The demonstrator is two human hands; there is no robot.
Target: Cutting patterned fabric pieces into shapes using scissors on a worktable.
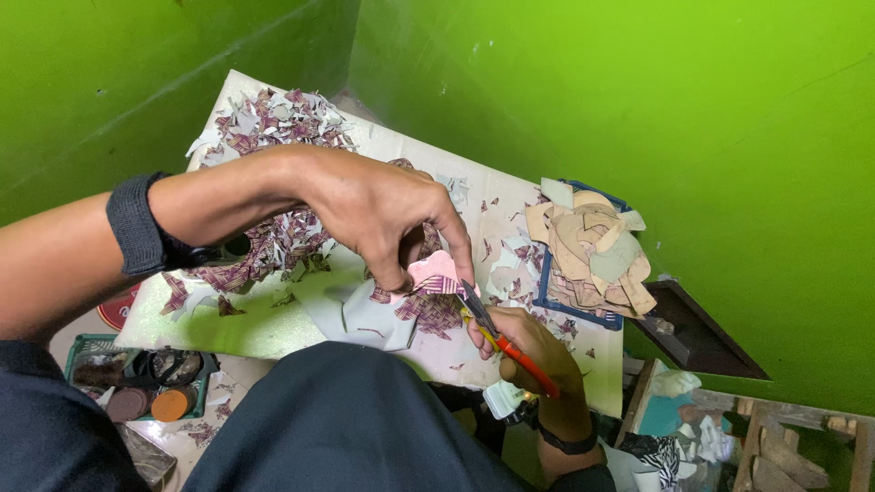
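Hands at work over a board [273,333], seen from the head camera. The left hand [383,214] arches down from a forearm that crosses the picture from the left, a dark wristband [137,228] on it; its fingers pinch a pink piece [436,271] with a striped edge, holding it just above the board. The right hand [533,346] comes up from below, knuckles up, closed around the orange handles of scissors [497,335], whose blades point up and left and meet the lower right edge of the pink piece. A dark band sits on the right wrist.

The pale board lies tilted across the person's lap, a dark trouser knee [355,410] under its near edge. Striped scraps [273,123] are heaped at its far left corner and scattered under the left arm, with more beneath the pink piece. On the board's right end a blue tray [583,314] holds a pile of tan and pale cut shapes [592,241]. Lower left, a green basket [87,351] holds round tins. Bright green walls [638,100] meet in a corner behind the board; wooden offcuts [775,446] lie at lower right.
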